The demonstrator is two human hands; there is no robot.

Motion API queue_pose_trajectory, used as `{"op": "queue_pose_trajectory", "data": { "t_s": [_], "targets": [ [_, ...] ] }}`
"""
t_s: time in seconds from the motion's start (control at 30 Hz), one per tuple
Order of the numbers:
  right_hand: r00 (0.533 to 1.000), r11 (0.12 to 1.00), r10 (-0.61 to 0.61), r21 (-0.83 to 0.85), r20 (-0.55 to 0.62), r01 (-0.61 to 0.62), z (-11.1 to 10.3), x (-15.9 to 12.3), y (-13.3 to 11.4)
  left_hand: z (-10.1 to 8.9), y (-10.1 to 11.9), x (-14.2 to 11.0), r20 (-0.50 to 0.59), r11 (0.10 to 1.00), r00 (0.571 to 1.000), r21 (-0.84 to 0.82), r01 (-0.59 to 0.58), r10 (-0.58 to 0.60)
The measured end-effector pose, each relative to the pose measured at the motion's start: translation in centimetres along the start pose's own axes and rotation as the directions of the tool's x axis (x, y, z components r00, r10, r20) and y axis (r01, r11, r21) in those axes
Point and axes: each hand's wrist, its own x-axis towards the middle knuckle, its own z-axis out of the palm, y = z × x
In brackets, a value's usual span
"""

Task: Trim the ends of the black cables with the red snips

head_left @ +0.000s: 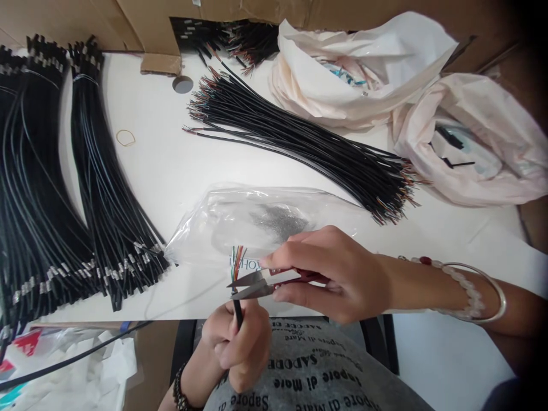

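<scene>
My left hand (240, 342), at the table's front edge, is closed around a black cable (238, 314). Its stripped end points away from me, with thin coloured wires (237, 264) fanned out in green, white, orange and brown. In my right hand (329, 274) is a pair of thread snips (257, 284), gripped between thumb and fingers. The snips' two pointed blades stand slightly apart, at the spot where the coloured wires leave the black jacket. Behind the wires lies a clear plastic bag (222, 211) holding a heap of tiny grey pieces.
A loose pile of black cables (299, 137) with bare wire ends lies beyond the bag. Tied cable bundles (98, 154) with metal-tipped ends lie at left. Two pale bags (295, 91) stand at back right, before cardboard. A rubber band (125, 137) rests near a table hole (183, 85).
</scene>
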Motion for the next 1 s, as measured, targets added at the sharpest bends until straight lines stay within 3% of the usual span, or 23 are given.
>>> {"op": "queue_pose_trajectory", "data": {
  "t_s": [0.1, 0.2, 0.3, 0.4, 0.5, 0.67, 0.73, 0.83, 1.0],
  "targets": [
    [0.999, 0.997, 0.052, 0.061, 0.011, -0.052, -0.3, -0.2, -0.2, 0.4, 0.1, 0.4, -0.030, 1.000, 0.999, 0.007, -0.012, 0.012],
    [0.980, 0.959, 0.199, 0.211, -0.019, -0.191, -0.8, -0.6, -0.4, 1.0, 0.3, 0.6, -0.170, 0.997, 0.985, 0.073, -0.025, 0.037],
    [0.918, 0.860, 0.386, 0.395, -0.092, -0.323, -1.2, -1.1, -0.8, 1.8, 0.7, 0.8, -0.333, 0.976, 0.935, 0.212, -0.047, 0.117],
    [0.863, 0.759, 0.483, 0.563, -0.146, -0.329, -0.9, -1.0, -1.0, 2.4, 0.9, 1.2, -0.408, 0.941, 0.894, 0.335, -0.042, 0.185],
    [0.869, 0.727, 0.461, 0.637, -0.178, -0.255, 0.0, -0.4, -1.1, 2.6, 0.9, 1.7, -0.415, 0.922, 0.896, 0.388, 0.020, 0.155],
    [0.922, 0.734, 0.318, 0.673, -0.221, -0.092, 0.8, 0.5, -1.4, 3.2, 0.5, 2.4, -0.404, 0.899, 0.914, 0.389, 0.202, -0.031],
    [0.930, 0.739, 0.294, 0.670, -0.223, -0.073, 1.0, 0.5, -1.8, 3.6, 0.4, 2.3, -0.419, 0.868, 0.907, 0.430, 0.246, -0.049],
    [0.917, 0.794, 0.283, 0.605, -0.282, -0.059, 1.0, 0.1, -2.6, 4.6, 0.5, 2.1, -0.466, 0.770, 0.882, 0.588, 0.246, 0.074],
    [0.875, 0.909, 0.147, 0.411, -0.462, 0.065, 0.4, -0.5, -5.4, 7.0, 1.3, 0.6, -0.430, 0.422, 0.839, 0.864, 0.275, 0.332]
  ]
}}
